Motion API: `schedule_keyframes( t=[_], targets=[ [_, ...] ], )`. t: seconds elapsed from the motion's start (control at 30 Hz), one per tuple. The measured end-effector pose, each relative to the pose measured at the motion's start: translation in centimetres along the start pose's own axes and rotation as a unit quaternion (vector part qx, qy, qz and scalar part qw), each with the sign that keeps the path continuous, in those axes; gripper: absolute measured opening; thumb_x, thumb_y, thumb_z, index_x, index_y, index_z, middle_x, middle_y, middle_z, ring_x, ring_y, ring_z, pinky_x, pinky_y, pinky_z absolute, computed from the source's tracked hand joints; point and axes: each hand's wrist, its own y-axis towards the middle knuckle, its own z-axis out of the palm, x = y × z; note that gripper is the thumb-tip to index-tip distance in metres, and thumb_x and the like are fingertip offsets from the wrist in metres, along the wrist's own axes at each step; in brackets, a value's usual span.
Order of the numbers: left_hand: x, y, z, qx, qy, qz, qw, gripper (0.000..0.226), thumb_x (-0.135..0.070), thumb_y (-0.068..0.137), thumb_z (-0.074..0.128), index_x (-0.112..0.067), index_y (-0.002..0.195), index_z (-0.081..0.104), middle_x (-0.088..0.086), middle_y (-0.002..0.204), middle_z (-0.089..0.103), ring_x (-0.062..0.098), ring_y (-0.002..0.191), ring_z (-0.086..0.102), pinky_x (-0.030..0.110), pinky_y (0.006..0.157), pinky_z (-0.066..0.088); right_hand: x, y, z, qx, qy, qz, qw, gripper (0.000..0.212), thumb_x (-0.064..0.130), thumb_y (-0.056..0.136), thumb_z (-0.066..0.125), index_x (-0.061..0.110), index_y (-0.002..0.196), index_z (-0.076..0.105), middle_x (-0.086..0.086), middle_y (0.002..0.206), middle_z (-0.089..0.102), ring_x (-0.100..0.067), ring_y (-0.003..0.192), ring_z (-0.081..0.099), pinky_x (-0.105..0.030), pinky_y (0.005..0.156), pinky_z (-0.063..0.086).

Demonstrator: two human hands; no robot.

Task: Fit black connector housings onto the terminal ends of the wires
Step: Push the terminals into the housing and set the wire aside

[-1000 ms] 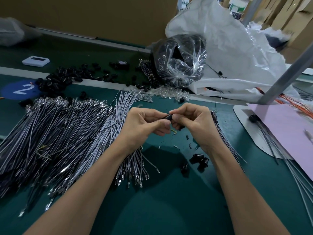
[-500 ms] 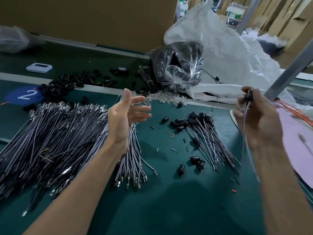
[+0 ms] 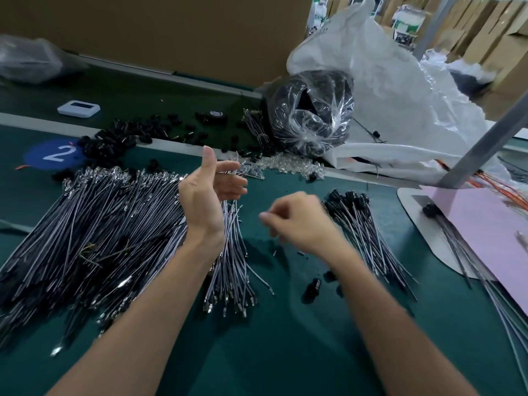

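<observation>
The right hand [image 3: 300,221], raised half a second ago, is now found lowered, with the fitted wires [image 3: 360,224] just to its right. Its curled fingers are blurred, so a grip cannot be told. The left hand [image 3: 211,195] is held spread above the bare wires [image 3: 100,224].

One wide-angle view, worn on the person's head, looks forward and down from close above the green bench [image 3: 285,352], which fills the frame up to a brown wall [image 3: 171,32] at 12 o'clock.
</observation>
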Motion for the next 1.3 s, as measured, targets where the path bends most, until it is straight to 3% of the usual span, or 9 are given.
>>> schedule_keyframes(
  t=[0.2, 0.3, 0.43, 0.53, 0.6, 0.73, 0.9, 1.17, 1.3],
  targets=[
    [0.3, 0.0, -0.1, -0.021, 0.017, 0.023, 0.999, 0.051, -0.039, 0.103, 0.042, -0.007, 0.076, 0.072, 0.006, 0.06, 0.067, 0.018, 0.055, 0.065, 0.024, 0.055, 0.05, 3.5, 2.5, 4.6, 0.007, 0.003, 0.077, 0.997, 0.036, 0.029, 0.09, 0.063, 0.008, 0.064, 0.048, -0.014, 0.073, 0.056, -0.034, 0.073, 0.054, -0.034, 0.065, 0.046],
    [0.4, 0.1, -0.2, -0.028, 0.019, 0.025, 0.999, 0.051, -0.039, 0.102, 0.043, -0.006, 0.075, 0.071, 0.008, 0.06, 0.067, 0.018, 0.055, 0.065, 0.024, 0.055, 0.051, 3.4, 2.7, 4.2, 0.029, 0.07, 0.091, 0.993, 0.029, 0.021, 0.088, 0.062, -0.001, 0.071, 0.064, -0.018, 0.074, 0.068, -0.038, 0.075, 0.064, -0.042, 0.072, 0.057],
    [0.5, 0.4, -0.3, -0.037, 0.033, 0.015, 0.999, 0.048, -0.037, 0.102, 0.046, -0.004, 0.078, 0.071, 0.007, 0.06, 0.067, 0.018, 0.055, 0.065, 0.025, 0.055, 0.051, 2.7, 2.0, 3.5, -0.037, 0.164, 0.099, 0.981, 0.029, 0.02, 0.091, 0.061, 0.008, 0.067, 0.071, -0.009, 0.066, 0.072, -0.024, 0.06, 0.066, -0.034, 0.057, 0.055],
    [0.7, 0.4, -0.3, -0.023, 0.114, 0.016, 0.993, 0.029, -0.029, 0.099, 0.055, -0.014, 0.081, 0.071, -0.003, 0.062, 0.069, 0.012, 0.058, 0.064, 0.025, 0.058, 0.053, 1.5, 1.4, 1.4, -0.07, 0.386, 0.082, 0.916, 0.02, 0.012, 0.094, 0.057, 0.01, 0.077, 0.066, -0.002, 0.061, 0.069, -0.01, 0.046, 0.054, -0.02, 0.043, 0.042],
    [1.0, 0.2, -0.2, -0.003, 0.259, 0.074, 0.963, 0.012, -0.023, 0.096, 0.061, -0.02, 0.104, 0.07, -0.012, 0.074, 0.069, 0.009, 0.062, 0.065, 0.029, 0.064, 0.056, 0.4, 0.8, -0.4, -0.109, 0.509, 0.073, 0.851, 0.016, 0.016, 0.097, 0.055, 0.011, 0.085, 0.063, 0.004, 0.054, 0.06, -0.005, 0.043, 0.046, -0.015, 0.042, 0.038],
    [0.6, 0.5, -0.8, -0.013, 0.516, 0.257, 0.817, 0.071, -0.002, 0.085, 0.07, -0.016, 0.146, 0.037, -0.003, 0.105, 0.066, 0.015, 0.066, 0.06, 0.027, 0.059, 0.049, -1.7, -0.2, -1.8, -0.185, 0.584, 0.087, 0.785, 0.021, 0.017, 0.102, 0.046, 0.008, 0.09, 0.06, 0.006, 0.049, 0.045, -0.005, 0.038, 0.036, -0.015, 0.039, 0.031],
    [-1.4, 2.6, -3.4, -0.07, 0.764, 0.108, 0.632, 0.052, -0.013, 0.076, 0.078, -0.011, 0.122, 0.055, 0.013, 0.113, 0.064, 0.034, 0.11, 0.053, 0.044, 0.093, 0.04, -1.6, -0.3, -1.4, -0.225, 0.55, 0.081, 0.8, 0.019, 0.016, 0.102, 0.048, 0.008, 0.088, 0.059, 0.005, 0.051, 0.044, -0.004, 0.04, 0.036, -0.015, 0.04, 0.031],
    [-1.1, 2.6, -3.7, -0.024, 0.755, 0.091, 0.649, 0.018, -0.004, 0.085, 0.066, -0.003, 0.102, 0.06, 0.016, 0.097, 0.062, 0.032, 0.083, 0.059, 0.039, 0.075, 0.045, -1.3, -0.6, -0.6, -0.234, 0.488, 0.08, 0.837, 0.019, 0.018, 0.103, 0.049, 0.007, 0.093, 0.061, 0.007, 0.049, 0.048, -0.004, 0.044, 0.04, -0.017, 0.044, 0.033],
    [-1.5, 2.9, -4.0, -0.042, 0.779, 0.061, 0.623, 0.026, -0.011, 0.084, 0.067, -0.002, 0.108, 0.06, 0.016, 0.105, 0.062, 0.034, 0.099, 0.058, 0.043, 0.088, 0.044, -1.3, -0.6, -0.5, -0.237, 0.474, 0.08, 0.844, 0.019, 0.017, 0.102, 0.049, 0.009, 0.09, 0.062, 0.009, 0.047, 0.05, -0.002, 0.044, 0.043, -0.015, 0.044, 0.036]
  ],
)
